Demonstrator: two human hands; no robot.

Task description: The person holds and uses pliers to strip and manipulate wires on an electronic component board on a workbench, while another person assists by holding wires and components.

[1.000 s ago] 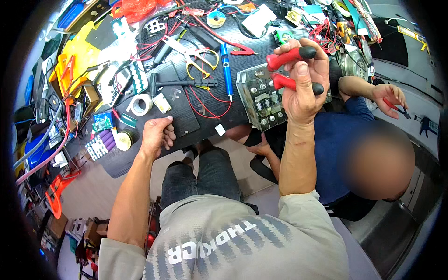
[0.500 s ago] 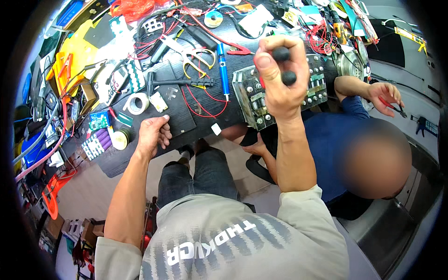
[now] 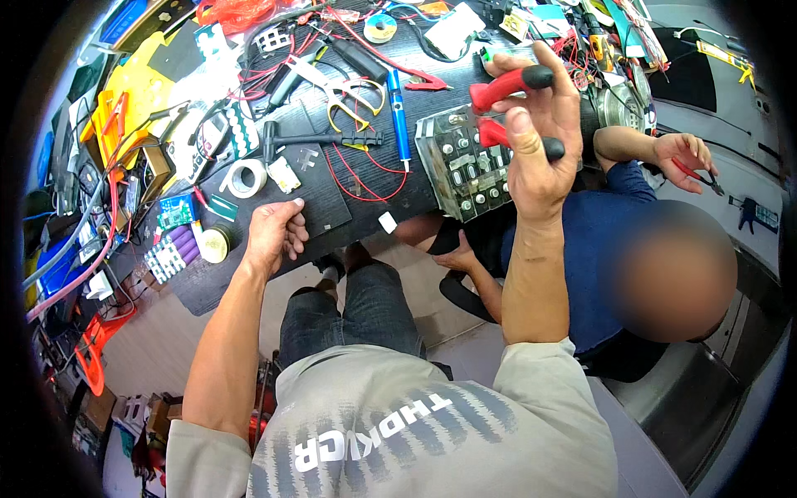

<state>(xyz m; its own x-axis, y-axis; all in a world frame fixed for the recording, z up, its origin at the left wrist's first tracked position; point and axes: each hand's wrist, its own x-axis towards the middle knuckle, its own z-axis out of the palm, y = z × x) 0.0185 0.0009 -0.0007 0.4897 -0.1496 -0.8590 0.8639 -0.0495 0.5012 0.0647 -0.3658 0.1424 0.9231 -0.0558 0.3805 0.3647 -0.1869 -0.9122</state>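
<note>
My right hand (image 3: 540, 141) is raised over the dark workbench (image 3: 332, 207) and grips a pair of pliers with red and black handles (image 3: 508, 108). Just under it lies a grey battery pack with rows of metal cells (image 3: 461, 162). My left hand (image 3: 274, 234) rests on the bench's near edge, fingers curled, holding nothing. A roll of white tape (image 3: 242, 178) and a small white tag (image 3: 387, 222) lie close to it.
A seated person in a blue shirt (image 3: 614, 249) is at my right, one hand (image 3: 681, 153) holding small cutters. The bench carries red wires (image 3: 357, 170), a blue pen-like tool (image 3: 398, 112), yellow-handled scissors (image 3: 349, 91), purple cells (image 3: 170, 257) and a yellow tray (image 3: 141, 100).
My right hand dipped toward the battery pack half a second ago and has risen again with the pliers. My left hand stayed on the bench edge.
</note>
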